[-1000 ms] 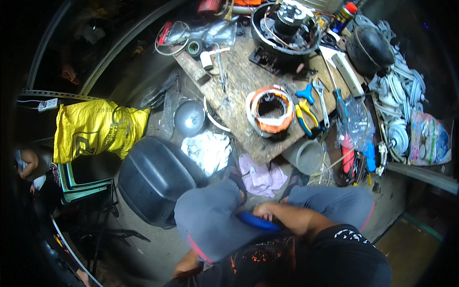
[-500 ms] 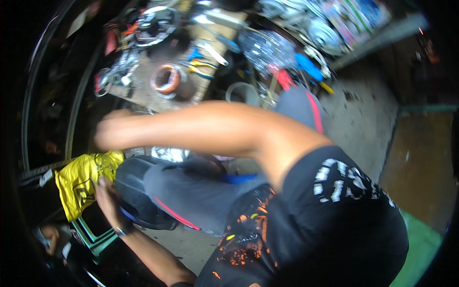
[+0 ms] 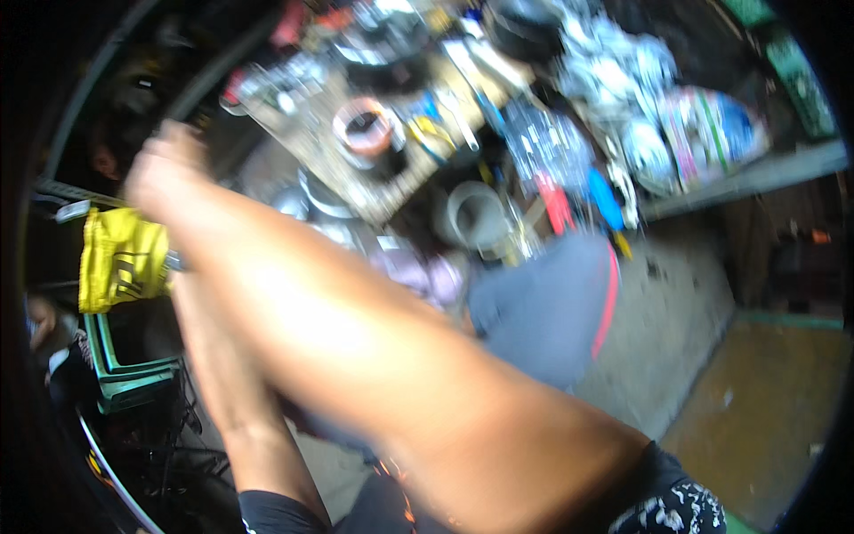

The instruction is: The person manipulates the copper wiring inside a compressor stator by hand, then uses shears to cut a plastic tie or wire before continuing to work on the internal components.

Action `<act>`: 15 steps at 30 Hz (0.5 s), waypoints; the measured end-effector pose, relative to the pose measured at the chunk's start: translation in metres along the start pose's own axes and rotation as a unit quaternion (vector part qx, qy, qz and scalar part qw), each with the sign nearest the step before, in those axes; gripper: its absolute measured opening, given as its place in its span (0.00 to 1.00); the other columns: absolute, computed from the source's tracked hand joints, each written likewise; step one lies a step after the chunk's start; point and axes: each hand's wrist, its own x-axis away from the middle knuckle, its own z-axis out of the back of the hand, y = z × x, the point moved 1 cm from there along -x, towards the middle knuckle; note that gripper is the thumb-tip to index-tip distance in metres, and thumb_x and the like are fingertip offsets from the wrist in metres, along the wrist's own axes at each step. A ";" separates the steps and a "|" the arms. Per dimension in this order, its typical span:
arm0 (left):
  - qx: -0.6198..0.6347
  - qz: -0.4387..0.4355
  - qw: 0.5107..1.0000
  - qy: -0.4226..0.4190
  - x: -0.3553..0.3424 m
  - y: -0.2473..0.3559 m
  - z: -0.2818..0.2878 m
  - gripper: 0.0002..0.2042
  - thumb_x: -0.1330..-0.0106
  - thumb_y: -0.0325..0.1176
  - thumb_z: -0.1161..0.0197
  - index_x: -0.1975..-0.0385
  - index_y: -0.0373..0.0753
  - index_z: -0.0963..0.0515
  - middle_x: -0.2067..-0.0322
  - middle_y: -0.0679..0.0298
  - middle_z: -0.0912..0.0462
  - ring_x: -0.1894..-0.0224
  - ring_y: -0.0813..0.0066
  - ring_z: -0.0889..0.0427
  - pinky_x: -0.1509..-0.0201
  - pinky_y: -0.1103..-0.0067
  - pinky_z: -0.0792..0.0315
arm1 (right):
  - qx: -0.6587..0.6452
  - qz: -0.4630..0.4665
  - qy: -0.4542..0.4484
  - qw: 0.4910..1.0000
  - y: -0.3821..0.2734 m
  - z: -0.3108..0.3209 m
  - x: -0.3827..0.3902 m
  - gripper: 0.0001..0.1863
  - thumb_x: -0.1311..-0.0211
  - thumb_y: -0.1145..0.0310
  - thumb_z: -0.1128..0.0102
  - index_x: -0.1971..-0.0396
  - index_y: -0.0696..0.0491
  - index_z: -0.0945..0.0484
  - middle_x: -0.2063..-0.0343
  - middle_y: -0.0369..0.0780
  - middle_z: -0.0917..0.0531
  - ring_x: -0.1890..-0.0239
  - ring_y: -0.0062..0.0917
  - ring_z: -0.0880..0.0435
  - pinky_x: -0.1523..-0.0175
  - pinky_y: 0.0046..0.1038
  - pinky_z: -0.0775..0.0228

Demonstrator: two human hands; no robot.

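Observation:
My right arm stretches across the middle of the view to the upper left. My right hand [image 3: 169,169] is smeared by motion there, just above a yellow plastic bag [image 3: 123,258]. The fingers look bent, but whether they hold anything does not show. Below it, my left forearm [image 3: 213,356] reaches up beside the bag, with a watch [image 3: 174,261] on the wrist. My right forearm and hand cover my left hand, so its fingers are hidden.
A cluttered wooden board [image 3: 294,125] bears an orange-and-copper ring-shaped part [image 3: 365,129] and tools. A grey bucket [image 3: 476,214] stands near my knee [image 3: 547,307]. Clear plastic bags [image 3: 547,142] lie to the right of the board. A green plastic stool [image 3: 133,378] is below the yellow bag.
My right hand has moved up and slightly left. My left hand has moved up from beside the yellow bag and gone behind my right forearm. The view has shifted, with the bench lower and further right.

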 end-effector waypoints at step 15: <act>-0.015 -0.091 0.994 0.066 0.039 0.009 -0.037 0.22 0.19 0.49 0.53 0.52 0.37 0.17 0.73 0.69 0.22 0.81 0.85 0.32 0.78 0.82 0.38 | -0.241 -0.514 -0.374 0.733 0.022 -0.281 0.496 0.19 0.32 0.68 0.53 0.45 0.51 0.23 0.50 0.54 0.17 0.47 0.51 0.17 0.44 0.49 0.23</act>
